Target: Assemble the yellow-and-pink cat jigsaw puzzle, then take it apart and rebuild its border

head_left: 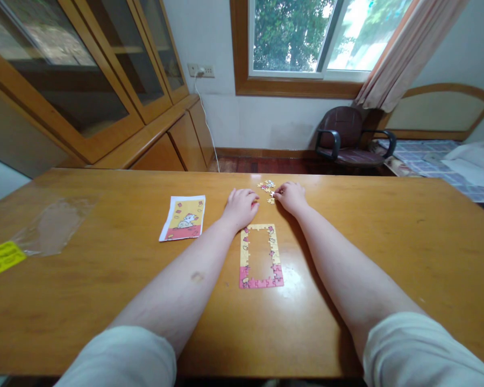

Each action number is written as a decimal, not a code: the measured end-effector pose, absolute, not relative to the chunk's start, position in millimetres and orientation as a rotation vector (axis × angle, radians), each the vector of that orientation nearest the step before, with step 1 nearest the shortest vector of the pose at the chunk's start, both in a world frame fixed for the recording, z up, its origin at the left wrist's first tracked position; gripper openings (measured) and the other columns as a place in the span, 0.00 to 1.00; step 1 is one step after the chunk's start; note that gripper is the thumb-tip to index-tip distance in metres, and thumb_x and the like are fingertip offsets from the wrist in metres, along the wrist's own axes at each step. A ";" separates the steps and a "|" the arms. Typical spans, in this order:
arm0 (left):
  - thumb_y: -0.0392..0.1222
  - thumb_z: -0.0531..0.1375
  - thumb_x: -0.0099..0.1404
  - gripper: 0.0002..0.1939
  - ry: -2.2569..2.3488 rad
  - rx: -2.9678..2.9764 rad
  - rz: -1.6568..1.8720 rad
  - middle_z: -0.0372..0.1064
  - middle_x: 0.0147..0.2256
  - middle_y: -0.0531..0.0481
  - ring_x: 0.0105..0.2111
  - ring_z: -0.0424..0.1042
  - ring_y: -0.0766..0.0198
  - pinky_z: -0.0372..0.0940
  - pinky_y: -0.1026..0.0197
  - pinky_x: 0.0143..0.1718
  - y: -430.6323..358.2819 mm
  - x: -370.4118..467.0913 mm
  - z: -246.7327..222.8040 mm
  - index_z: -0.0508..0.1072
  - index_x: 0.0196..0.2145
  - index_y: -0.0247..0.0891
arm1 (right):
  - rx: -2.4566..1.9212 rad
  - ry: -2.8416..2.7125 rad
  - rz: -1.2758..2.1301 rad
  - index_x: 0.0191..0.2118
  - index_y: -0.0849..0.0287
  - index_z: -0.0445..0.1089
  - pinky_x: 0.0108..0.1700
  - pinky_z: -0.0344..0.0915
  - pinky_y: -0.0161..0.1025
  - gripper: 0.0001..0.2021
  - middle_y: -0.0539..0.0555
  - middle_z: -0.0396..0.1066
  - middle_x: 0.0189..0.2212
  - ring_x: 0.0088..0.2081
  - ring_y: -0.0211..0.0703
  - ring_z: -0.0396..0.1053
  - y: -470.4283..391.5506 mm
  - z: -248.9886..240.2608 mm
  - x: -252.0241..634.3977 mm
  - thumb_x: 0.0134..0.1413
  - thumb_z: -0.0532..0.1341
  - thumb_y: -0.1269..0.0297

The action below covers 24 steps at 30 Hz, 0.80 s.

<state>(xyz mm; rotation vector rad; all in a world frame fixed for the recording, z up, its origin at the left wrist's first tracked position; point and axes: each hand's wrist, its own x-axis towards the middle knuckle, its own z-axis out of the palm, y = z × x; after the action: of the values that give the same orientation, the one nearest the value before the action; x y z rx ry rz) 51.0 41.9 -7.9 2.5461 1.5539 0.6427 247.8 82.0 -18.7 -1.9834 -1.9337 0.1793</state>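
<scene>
A rectangular puzzle border (276, 268), yellow above and pink below with a hollow middle, lies on the wooden table. Beyond it is a small pile of loose puzzle pieces (268, 185). My right hand (291, 198) is at the right side of the pile, its fingertips pinched at a piece. Left of the pile, my left hand (242, 206) rests on the table just above the border's top left corner, fingers bent and slightly apart, with nothing visible in them. A picture sheet (186, 218) with a white animal on yellow and pink lies to the left.
A clear plastic bag (52, 226) with a yellow label (3, 260) lies at the table's left. Past the wooden table (145, 322) are a glass-door cabinet (145, 115), a window, a dark armchair (344, 134) and a bed (431, 161).
</scene>
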 end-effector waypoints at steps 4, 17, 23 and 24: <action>0.42 0.54 0.65 0.13 1.556 2.543 0.655 0.69 0.49 0.47 0.51 0.64 0.55 0.47 0.45 0.63 42.7 50.5 -9.9 0.74 0.44 0.42 | -1.979 -1.933 0.228 0.33 0.54 0.77 0.45 0.58 0.45 0.09 0.55 0.74 0.39 0.45 0.52 0.64 80.1 -16.9 248.2 0.52 0.61 0.59; 0.41 0.54 0.65 0.13 1.538 2.541 0.650 0.70 0.48 0.46 0.51 0.65 0.55 0.47 0.43 0.63 41.2 52.8 -6.7 0.74 0.44 0.41 | -1.898 -2.079 0.134 0.35 0.51 0.78 0.46 0.56 0.46 0.09 0.54 0.74 0.43 0.47 0.52 0.62 76.4 -13.6 241.9 0.53 0.63 0.56; 0.46 0.51 0.67 0.15 1.339 2.682 0.494 0.67 0.53 0.49 0.57 0.59 0.54 0.39 0.38 0.64 36.2 56.6 -5.7 0.75 0.46 0.48 | -1.888 -1.905 0.319 0.32 0.55 0.75 0.45 0.59 0.42 0.09 0.53 0.75 0.35 0.42 0.47 0.67 76.9 -10.3 240.6 0.47 0.67 0.57; 0.47 0.51 0.67 0.16 1.316 2.699 0.461 0.66 0.54 0.49 0.58 0.57 0.53 0.37 0.36 0.64 35.7 57.3 -6.3 0.74 0.47 0.49 | -1.872 -1.849 0.382 0.32 0.56 0.74 0.43 0.60 0.41 0.08 0.52 0.75 0.32 0.39 0.44 0.68 77.7 -7.7 244.4 0.47 0.67 0.58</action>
<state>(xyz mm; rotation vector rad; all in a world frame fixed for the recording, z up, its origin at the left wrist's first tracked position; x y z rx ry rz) 57.3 35.7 -6.3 2.6991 1.3157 0.4610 244.4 77.7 -7.7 -1.8717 -1.8490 0.3824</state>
